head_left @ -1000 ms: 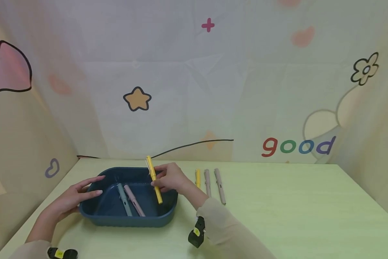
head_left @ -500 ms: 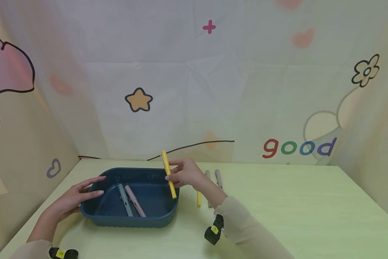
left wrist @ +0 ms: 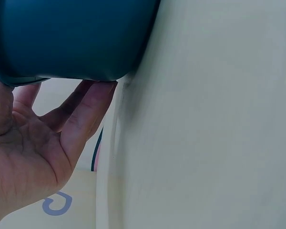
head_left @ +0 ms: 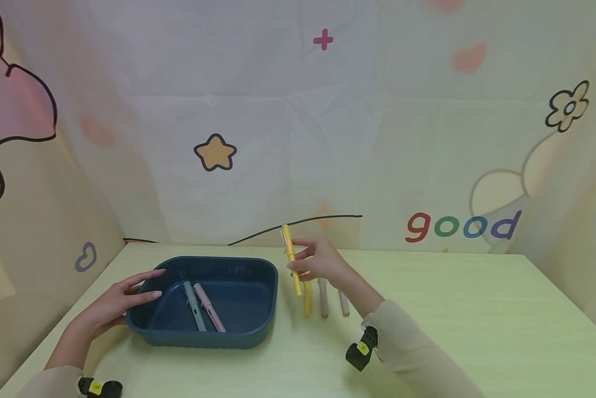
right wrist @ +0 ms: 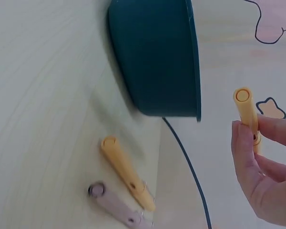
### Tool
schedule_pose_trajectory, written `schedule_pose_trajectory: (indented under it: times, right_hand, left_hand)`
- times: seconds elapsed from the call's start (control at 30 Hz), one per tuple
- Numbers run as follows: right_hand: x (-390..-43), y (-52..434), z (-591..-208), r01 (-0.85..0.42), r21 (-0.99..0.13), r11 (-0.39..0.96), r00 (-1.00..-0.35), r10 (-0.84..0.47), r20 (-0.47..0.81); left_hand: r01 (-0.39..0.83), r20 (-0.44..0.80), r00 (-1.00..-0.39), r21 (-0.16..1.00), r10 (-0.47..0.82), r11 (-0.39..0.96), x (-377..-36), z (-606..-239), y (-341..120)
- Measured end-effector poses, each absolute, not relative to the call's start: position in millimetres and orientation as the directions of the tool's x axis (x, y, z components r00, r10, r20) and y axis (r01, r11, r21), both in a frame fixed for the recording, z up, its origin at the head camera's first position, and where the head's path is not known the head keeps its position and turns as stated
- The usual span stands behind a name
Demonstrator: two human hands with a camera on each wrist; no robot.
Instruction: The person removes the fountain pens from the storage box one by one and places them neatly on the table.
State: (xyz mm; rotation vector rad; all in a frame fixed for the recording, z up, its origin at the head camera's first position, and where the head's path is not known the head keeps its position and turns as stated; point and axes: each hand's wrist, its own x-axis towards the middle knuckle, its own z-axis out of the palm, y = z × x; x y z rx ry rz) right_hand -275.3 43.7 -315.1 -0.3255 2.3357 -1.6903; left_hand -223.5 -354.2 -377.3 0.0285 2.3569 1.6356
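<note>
Her left hand (head_left: 112,305) lies flat with fingers straight, low near the tabletop's left edge. The right hand (head_left: 322,262) is raised mid-table, thumb and fingertips (right wrist: 241,138) pinched together, forearm angling in from the front edge.

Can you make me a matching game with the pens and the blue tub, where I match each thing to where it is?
Things:
1. yellow pen
2. pink pen
3. second yellow pen
4. blue tub

Places:
A. lying inside the tub
B. lying on the table right of the tub
C. pinched in the right hand
D. touched by the left hand

Pairs: 1-C, 2-A, 3-B, 4-D
</note>
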Motion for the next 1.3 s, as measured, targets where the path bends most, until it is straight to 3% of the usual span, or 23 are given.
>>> schedule_pose_trajectory:
  times: [0.53, 1.3]
  right_hand:
    - [-283, 100, -327, -0.025, -0.935, 0.354, -0.968, -0.243, -0.066]
    - [-289, 149, -358, 0.092, -0.876, 0.473, -0.974, -0.139, -0.177]
  left_hand:
    - [-0.159, -0.226, -0.962, 0.921, 0.154, 0.356, -220, -379, -355]
    - [-0.131, -0.203, -0.965, 0.921, 0.166, 0.366, -223, -376, -353]
